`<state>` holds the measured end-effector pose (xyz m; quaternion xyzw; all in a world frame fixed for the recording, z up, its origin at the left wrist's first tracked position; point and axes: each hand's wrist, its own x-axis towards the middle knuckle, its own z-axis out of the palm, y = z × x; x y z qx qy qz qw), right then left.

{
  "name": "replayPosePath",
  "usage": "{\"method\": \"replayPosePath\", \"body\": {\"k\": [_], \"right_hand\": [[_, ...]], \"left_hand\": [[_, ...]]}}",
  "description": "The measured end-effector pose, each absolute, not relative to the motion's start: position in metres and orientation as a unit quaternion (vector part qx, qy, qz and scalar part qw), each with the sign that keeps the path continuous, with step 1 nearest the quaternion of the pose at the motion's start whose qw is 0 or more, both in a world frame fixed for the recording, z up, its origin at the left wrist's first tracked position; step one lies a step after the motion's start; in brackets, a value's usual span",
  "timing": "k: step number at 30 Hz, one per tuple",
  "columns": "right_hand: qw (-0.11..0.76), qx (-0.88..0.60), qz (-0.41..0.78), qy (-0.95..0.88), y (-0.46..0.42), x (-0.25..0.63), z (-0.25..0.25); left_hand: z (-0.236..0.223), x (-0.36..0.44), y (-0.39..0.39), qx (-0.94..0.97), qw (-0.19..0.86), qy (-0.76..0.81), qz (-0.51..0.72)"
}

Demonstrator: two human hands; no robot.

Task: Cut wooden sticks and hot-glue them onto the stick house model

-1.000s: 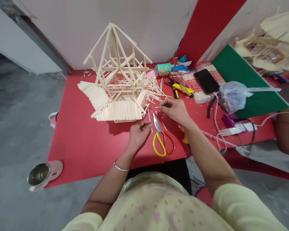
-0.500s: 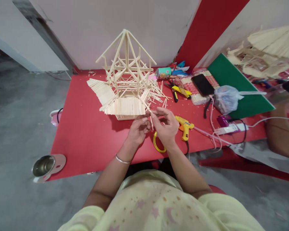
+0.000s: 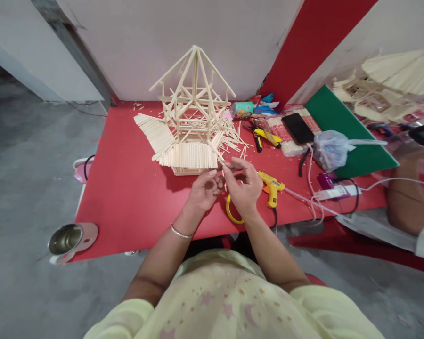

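Observation:
A model building of pale wooden sticks (image 3: 192, 154) stands on the red table, its upper roof a bare frame and its lower roof partly covered with sticks laid side by side. Just off its front right corner, my right hand (image 3: 245, 188) pinches a thin wooden stick (image 3: 225, 187), mostly hidden by the fingers. My left hand (image 3: 202, 192) is close beside it, with curled fingers and the thumb near the front roof edge. Whatever its fingertips may hold is hidden. A yellow glue gun (image 3: 273, 188) lies right of my right hand, and a yellow tape roll (image 3: 229, 211) lies below it.
Loose sticks (image 3: 233, 136), pliers (image 3: 257, 140), a green can (image 3: 242, 109) and a phone (image 3: 297, 128) lie behind. To the right are a green board (image 3: 339, 127), a plastic bag (image 3: 330, 149), cables and another person's arm (image 3: 408, 197). A metal cup (image 3: 66, 239) sits at the left corner.
The view has shifted slightly, so the model appears a little farther right. Both hands stay at the front right corner; less of the stick shows below the fingers.

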<state>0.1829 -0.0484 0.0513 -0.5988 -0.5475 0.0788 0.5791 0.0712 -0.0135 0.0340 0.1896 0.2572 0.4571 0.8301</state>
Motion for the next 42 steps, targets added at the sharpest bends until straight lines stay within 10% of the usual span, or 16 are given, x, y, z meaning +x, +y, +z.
{"method": "replayPosePath", "body": {"k": [42], "right_hand": [[0.6,-0.59,0.047,-0.539,-0.048,0.178,0.053]], "left_hand": [[0.031,0.068,-0.013,0.189,0.849,0.219,0.443]]}}
